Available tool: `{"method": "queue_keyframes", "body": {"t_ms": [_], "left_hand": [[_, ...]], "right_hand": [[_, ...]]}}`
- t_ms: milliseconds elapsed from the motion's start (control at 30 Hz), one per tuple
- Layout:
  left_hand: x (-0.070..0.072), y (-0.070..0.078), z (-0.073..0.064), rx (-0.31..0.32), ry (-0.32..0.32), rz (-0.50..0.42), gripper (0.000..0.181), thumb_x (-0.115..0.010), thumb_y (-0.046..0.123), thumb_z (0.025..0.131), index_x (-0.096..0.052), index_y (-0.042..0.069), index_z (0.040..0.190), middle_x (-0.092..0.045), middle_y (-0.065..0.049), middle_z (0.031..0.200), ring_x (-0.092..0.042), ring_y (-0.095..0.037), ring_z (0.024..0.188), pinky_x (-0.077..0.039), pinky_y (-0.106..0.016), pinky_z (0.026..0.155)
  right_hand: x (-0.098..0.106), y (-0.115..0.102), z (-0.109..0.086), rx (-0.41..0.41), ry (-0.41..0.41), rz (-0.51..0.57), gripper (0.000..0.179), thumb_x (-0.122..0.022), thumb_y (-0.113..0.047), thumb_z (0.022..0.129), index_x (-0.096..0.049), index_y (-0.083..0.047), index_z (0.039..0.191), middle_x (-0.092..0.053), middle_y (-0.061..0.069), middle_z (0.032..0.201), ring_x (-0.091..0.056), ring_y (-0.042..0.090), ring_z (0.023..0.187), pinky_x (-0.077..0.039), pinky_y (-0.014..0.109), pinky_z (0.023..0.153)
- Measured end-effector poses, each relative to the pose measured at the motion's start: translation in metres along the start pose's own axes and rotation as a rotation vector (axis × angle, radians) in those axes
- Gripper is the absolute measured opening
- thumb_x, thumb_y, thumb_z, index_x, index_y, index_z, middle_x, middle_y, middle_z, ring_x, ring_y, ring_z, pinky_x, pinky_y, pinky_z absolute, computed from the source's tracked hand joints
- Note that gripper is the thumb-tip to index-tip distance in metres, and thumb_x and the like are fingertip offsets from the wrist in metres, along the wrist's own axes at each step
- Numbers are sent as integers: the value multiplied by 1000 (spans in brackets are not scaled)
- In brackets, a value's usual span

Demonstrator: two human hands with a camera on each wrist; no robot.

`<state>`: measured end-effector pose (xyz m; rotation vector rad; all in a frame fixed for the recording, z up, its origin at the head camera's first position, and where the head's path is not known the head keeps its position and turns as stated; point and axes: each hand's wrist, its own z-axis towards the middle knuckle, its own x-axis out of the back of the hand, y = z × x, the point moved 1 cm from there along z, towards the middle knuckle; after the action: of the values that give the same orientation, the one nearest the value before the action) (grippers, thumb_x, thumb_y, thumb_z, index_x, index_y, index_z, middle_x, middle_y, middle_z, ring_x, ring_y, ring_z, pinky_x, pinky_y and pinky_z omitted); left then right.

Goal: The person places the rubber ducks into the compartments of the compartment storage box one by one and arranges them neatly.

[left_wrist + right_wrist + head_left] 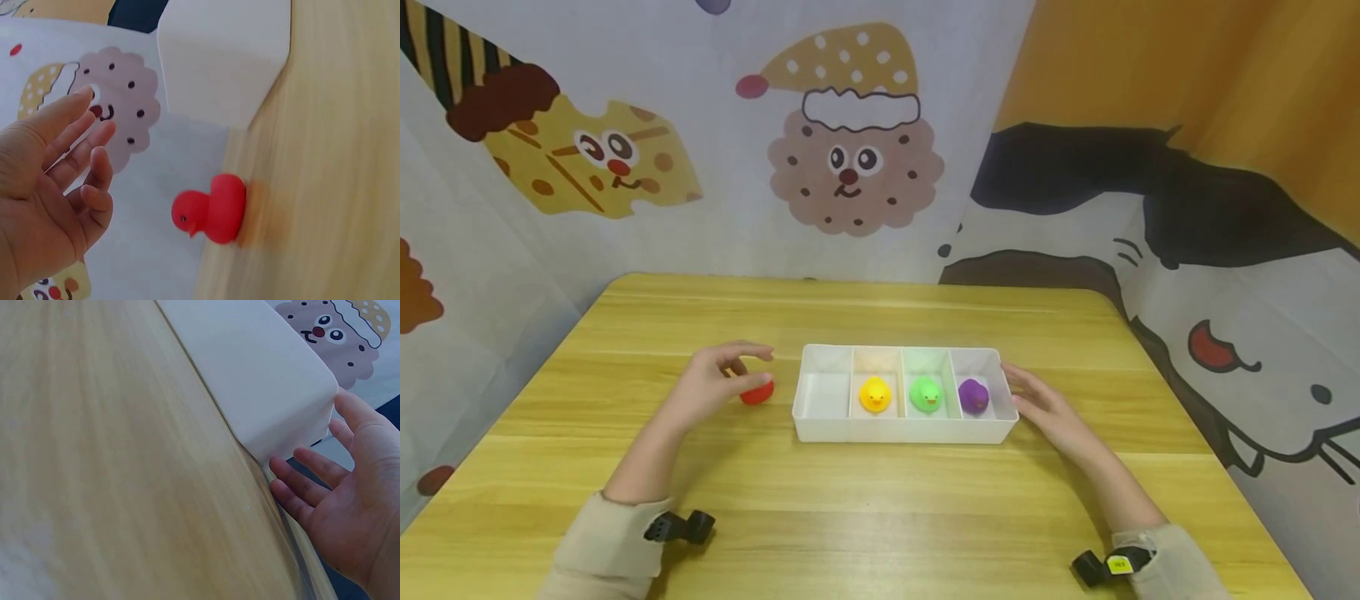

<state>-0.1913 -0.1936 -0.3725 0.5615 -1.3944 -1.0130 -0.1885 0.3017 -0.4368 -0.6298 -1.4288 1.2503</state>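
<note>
A red toy duck (225, 209) stands on the table left of a white divided box (898, 431). Over it in the head view is my left hand (711, 385), fingers loosely bent; the left wrist view shows a gap between that hand and the duck. My right hand (1047, 412) is at the right end of the box, with relaxed fingers and fingertips right at its end wall. Inside the box, separate compartments hold a yellow duck (876, 396), a green duck (927, 396) and a purple duck (973, 397). The leftmost compartment (826, 396) shows a bare floor.
A wood-grain table (865, 508) carries everything, its far edge close to a cartoon-printed cloth (715, 242). Wrist cameras on dark straps sit at both sleeves, the left camera (700, 527) and the right camera (1088, 569) hanging low near the front.
</note>
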Motion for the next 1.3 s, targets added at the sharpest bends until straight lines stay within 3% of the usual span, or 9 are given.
{"method": "queue_keyframes", "body": {"t_ms": [267,533,767,1300], "left_hand": [[8,-17,2,23,10,6,38,-74,20,86,-67,10,121,-64,-11,103,-52,-23,78,-44,-27,54],[13,-34,0,44,-36,13,42,-74,24,86,-64,5,123,-62,-15,116,-53,-25,82,-46,-31,58],[16,-50,1,83,-88,3,46,-73,27,87,-62,5,126,-62,-14,117,-54,-25,86,-48,-33,60],[15,-72,2,89,-170,-65,45,-69,20,90,-58,3,130,-59,-16,115,-53,-25,77,-47,-30,53]], "right_hand": [[0,0,0,1,-2,5,51,-51,-12,100,-34,-4,147,-38,24,145,-39,41,127,-38,20,94],[0,0,0,2,2,3,51,-51,-11,100,-34,-3,147,-38,24,144,-40,41,126,-39,20,94],[0,0,0,-1,4,-6,51,-51,-12,100,-34,-4,147,-39,24,144,-40,41,126,-38,19,94],[0,1,0,-1,0,-2,51,-50,-12,100,-33,-4,148,-38,23,145,-39,41,128,-37,19,95]]}}
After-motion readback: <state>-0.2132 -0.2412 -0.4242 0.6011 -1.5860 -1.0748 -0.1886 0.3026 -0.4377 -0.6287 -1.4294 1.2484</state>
